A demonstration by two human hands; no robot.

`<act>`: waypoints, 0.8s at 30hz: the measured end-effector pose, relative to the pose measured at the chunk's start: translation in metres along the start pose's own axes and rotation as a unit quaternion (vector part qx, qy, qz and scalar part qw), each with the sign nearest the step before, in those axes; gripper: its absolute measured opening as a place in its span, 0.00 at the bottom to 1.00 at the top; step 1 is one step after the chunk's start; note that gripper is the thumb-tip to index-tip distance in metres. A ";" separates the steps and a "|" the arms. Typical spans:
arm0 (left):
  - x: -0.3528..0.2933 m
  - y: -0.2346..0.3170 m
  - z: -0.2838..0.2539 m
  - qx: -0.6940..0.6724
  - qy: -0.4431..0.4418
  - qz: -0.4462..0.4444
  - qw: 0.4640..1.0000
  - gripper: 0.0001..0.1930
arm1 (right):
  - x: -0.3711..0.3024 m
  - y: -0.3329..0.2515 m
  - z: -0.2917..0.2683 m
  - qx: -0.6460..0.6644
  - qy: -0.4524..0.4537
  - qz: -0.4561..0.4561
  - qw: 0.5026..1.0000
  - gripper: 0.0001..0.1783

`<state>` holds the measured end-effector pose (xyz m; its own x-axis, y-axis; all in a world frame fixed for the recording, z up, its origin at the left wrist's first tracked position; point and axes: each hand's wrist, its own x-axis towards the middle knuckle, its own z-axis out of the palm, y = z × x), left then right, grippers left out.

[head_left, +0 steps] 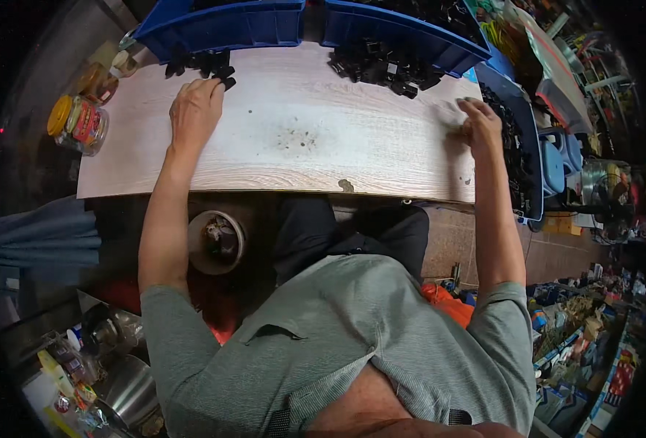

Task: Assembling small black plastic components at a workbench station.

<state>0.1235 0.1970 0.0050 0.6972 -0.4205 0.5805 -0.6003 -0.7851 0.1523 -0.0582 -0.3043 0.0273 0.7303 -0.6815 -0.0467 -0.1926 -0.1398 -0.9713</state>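
My left hand (194, 111) is at the far left of the table, its fingers bent around the near end of a small black plastic part (227, 78). A small pile of similar black parts (204, 63) lies just beyond it. Over the table's right edge, my right hand (483, 123) is raised with fingers bent and apart from the thumb, and nothing shows between them. Beside it stands a blue bin (533, 157) holding many black parts. A larger heap of black parts (386, 67) spreads at the back right.
Two blue bins, a left one (224, 29) and a right one (418, 33), line the table's back edge. A yellow-lidded jar (78, 124) stands at the left. The pale wooden tabletop (264, 157) has dark worn spots. A round bucket (217, 243) sits below.
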 end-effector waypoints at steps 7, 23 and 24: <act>0.014 -0.003 0.006 -0.036 -0.089 -0.169 0.981 0.17 | -0.026 -0.026 0.078 -0.035 -0.107 0.075 0.991 0.20; -0.018 0.106 0.014 -0.282 -0.040 -0.099 0.953 0.17 | -0.081 -0.034 0.100 -0.005 -0.176 0.098 0.979 0.12; -0.018 0.114 0.014 -0.357 -0.059 -0.144 0.921 0.18 | -0.081 -0.034 0.100 0.001 -0.166 0.090 0.982 0.12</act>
<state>0.0480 0.1085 0.0005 0.8799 -0.3223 0.3492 -0.4595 -0.3897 0.7981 -0.0452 -0.1722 0.0408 0.8579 -0.4233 -0.2912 -0.3373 -0.0366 -0.9407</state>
